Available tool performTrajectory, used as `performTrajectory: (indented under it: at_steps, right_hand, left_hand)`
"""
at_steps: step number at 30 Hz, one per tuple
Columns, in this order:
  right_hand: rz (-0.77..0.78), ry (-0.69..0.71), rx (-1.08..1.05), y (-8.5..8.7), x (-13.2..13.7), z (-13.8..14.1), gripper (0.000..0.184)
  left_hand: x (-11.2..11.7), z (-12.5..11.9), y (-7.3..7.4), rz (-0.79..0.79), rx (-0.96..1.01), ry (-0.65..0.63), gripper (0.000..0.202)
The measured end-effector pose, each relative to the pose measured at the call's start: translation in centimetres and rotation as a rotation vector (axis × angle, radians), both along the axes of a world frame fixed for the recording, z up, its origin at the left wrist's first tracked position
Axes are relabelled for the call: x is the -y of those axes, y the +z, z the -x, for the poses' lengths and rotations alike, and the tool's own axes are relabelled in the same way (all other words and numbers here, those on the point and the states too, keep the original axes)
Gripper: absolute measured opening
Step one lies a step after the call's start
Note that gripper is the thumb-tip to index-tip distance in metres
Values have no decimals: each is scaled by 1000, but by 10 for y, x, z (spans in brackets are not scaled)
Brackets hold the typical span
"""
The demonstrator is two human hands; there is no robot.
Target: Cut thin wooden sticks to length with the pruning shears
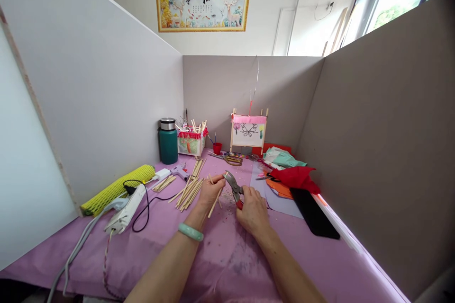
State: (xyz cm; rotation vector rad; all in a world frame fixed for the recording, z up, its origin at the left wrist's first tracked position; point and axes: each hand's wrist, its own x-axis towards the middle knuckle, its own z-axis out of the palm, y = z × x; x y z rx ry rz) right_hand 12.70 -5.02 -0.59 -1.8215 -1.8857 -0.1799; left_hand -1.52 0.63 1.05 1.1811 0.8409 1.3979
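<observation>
Where the purple-covered table (220, 265) meets the left partition, we see a yellow mesh roll (115, 189) lying against the wall, and beside it a white power strip (126, 213) with its grey cable running off the near edge; it probably feeds the glue gun (178, 170) resting just past it. Behind these stand a green flask (168, 141) and a fringed box (192, 142) stuffed with upright sticks, pushed back to the rear wall, seemingly to leave the middle free for work. A loose heap of wooden sticks (190, 188) lies within easy reach of our left hand (210, 191). That hand, with a jade bangle (191, 232) on its wrist, is closed around a single stick (215, 202), fingers curled narrow, holding it slanted with its upper end toward the cutting tool. Our right hand (253, 210) wraps the red handles of the pliers (232, 184), whose jaws stand parted and angled toward the stick; holding both low over the table would let offcuts fall onto the paper, where small chips already lie. Further right, a small paper lantern frame (249, 131) stands at the back, with scissors (232, 158) before it, then crumpled red and green paper (293, 170) and a black phone (314, 218) near the right partition.
</observation>
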Motion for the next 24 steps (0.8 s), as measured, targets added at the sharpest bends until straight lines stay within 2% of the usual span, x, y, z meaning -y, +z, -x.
performTrajectory:
  at_steps: [7, 17, 22, 24]
  right_hand:
    - [47, 9, -28, -1, -2, 0, 27]
    - [95, 3, -39, 0, -2, 0, 20]
    - [108, 7, -52, 0, -4, -2, 13]
    - [83, 20, -75, 0, -4, -3, 15]
  left_hand:
    - [0, 1, -1, 5, 12, 4, 32]
    - [-2, 1, -3, 47, 51, 38, 46]
    - [-3, 0, -5, 50, 70, 11, 50]
    - [-4, 0, -6, 45, 83, -1, 50]
